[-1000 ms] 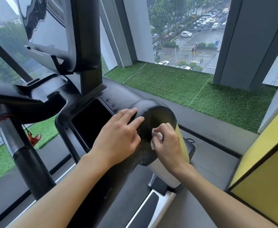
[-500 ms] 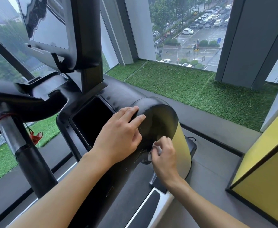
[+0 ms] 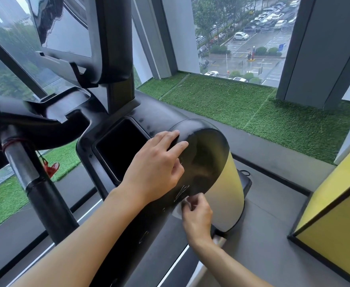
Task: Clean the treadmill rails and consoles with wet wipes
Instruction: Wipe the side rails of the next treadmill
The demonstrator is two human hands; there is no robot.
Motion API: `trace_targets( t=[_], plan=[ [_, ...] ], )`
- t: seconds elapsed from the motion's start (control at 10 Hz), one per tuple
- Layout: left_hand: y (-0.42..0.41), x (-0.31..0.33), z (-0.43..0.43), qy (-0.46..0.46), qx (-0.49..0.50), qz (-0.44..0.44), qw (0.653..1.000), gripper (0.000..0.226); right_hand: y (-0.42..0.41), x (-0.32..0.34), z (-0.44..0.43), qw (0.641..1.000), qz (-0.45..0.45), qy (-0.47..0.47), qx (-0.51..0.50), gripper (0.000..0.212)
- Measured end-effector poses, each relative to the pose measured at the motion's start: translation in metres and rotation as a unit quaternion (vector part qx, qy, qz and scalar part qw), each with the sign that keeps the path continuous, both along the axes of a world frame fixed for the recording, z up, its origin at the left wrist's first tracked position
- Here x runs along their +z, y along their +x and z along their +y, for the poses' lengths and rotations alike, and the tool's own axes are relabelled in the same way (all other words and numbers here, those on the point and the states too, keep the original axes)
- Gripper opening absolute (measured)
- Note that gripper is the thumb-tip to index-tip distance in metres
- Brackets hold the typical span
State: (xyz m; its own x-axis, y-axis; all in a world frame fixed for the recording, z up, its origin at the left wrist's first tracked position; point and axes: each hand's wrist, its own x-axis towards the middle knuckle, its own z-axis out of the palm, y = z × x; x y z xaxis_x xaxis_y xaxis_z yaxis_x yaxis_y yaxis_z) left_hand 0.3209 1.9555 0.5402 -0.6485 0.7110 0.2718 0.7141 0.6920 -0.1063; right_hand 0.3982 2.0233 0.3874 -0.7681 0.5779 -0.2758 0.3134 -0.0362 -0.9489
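The black treadmill console [image 3: 161, 119] fills the middle, with a dark recessed tray [image 3: 121, 150] and a rounded glossy end cap [image 3: 207, 154]. My left hand [image 3: 155, 168] rests on the console beside the tray, fingers stretched flat toward the end cap. My right hand [image 3: 196, 214] grips a small white wet wipe [image 3: 179, 211] and presses it against the lower edge of the end cap. Most of the wipe is hidden by my fingers.
A black handrail tube [image 3: 35, 183] runs down at the left, with a red safety clip [image 3: 50, 167] hanging by it. The screen [image 3: 66, 27] stands above. Green artificial turf [image 3: 252, 112] lines the window ledge. A yellow panel [image 3: 335, 214] stands at the right.
My right hand has slid the wipe down the face of the end cap to its lower edge. My left hand has stayed in place on the console.
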Motion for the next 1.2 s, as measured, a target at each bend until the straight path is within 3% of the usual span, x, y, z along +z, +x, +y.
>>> trace_targets(
  t=[0.1, 0.4, 0.6, 0.8, 1.2],
  plan=[
    [0.0, 0.0, 0.0, 0.0, 0.0, 0.0, 1.0, 0.05, -0.004, -0.004, -0.009, 0.995, -0.041, -0.085, -0.01, 0.014],
    [0.001, 0.0, -0.002, 0.01, -0.002, -0.006, 1.0, 0.049, -0.009, -0.003, -0.016, 0.945, -0.048, -0.313, -0.086, 0.003],
    [0.003, 0.001, -0.004, 0.052, 0.01, -0.008, 0.999, 0.046, 0.004, 0.013, -0.001, 0.979, 0.043, -0.174, -0.096, 0.004],
    [0.002, 0.0, -0.004, 0.067, 0.014, -0.01, 0.998, 0.045, -0.008, 0.024, 0.026, 0.99, 0.106, -0.039, -0.089, 0.004],
    [0.003, 0.0, -0.004, 0.067, 0.014, -0.002, 0.998, 0.045, -0.051, 0.063, 0.079, 0.96, 0.202, 0.178, -0.079, 0.01]
  ],
)
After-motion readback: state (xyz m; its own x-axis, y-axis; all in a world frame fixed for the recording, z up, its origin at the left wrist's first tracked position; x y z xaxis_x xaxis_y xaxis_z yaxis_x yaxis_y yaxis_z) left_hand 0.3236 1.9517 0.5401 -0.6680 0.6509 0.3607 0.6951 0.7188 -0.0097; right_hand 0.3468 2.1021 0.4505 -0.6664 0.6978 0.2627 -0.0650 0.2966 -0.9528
